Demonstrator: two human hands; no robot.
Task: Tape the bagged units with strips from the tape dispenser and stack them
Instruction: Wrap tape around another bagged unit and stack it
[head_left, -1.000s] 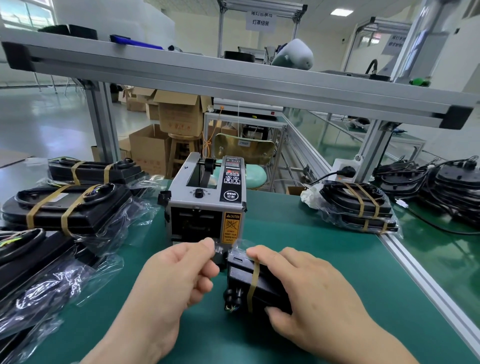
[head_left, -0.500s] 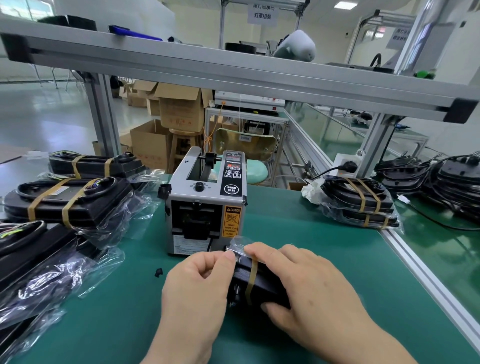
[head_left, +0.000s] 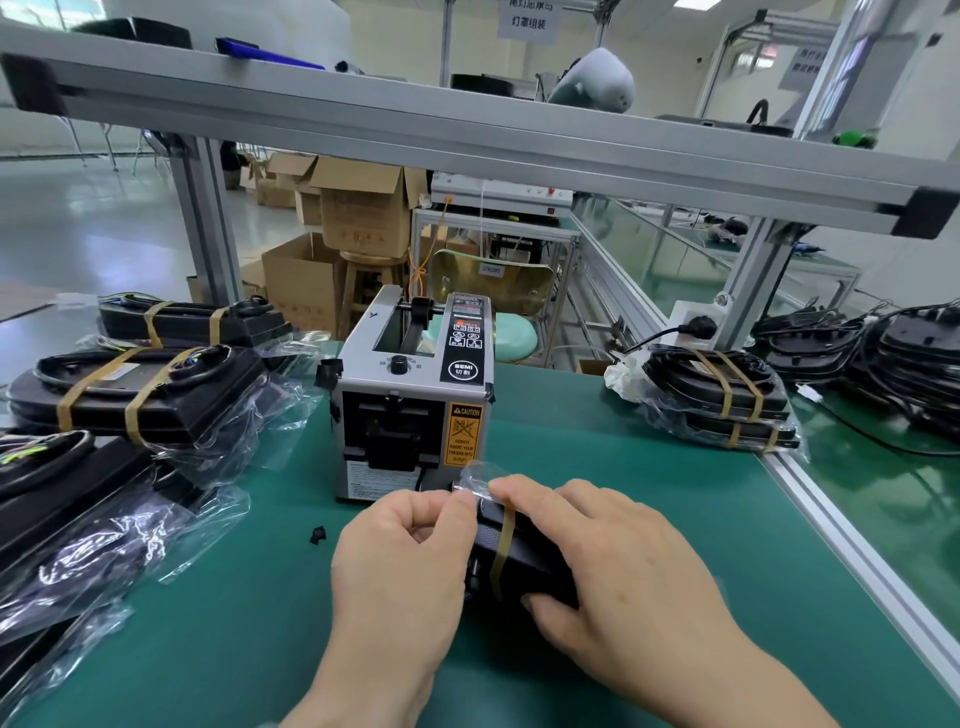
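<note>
Barely shifted, the left hand (head_left: 400, 566) pinches, apparently, the plastic flap (head_left: 475, 480) of the bagged unit (head_left: 535, 566); right hand (head_left: 623, 571) clasps it.

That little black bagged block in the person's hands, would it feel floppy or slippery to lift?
Probably stiff: the black unit shows crisp, boxy edges under the right hand. Its clear bag looks glossy and loose at the end, so likely slippery.

A black bagged unit (head_left: 524, 558), bound by one tan tape strip (head_left: 502, 553), lies on the green table (head_left: 249, 613) just before the grey tape dispenser (head_left: 410, 400). Taped units (head_left: 140, 395) lie left, a taped stack (head_left: 722, 400) right.
</note>
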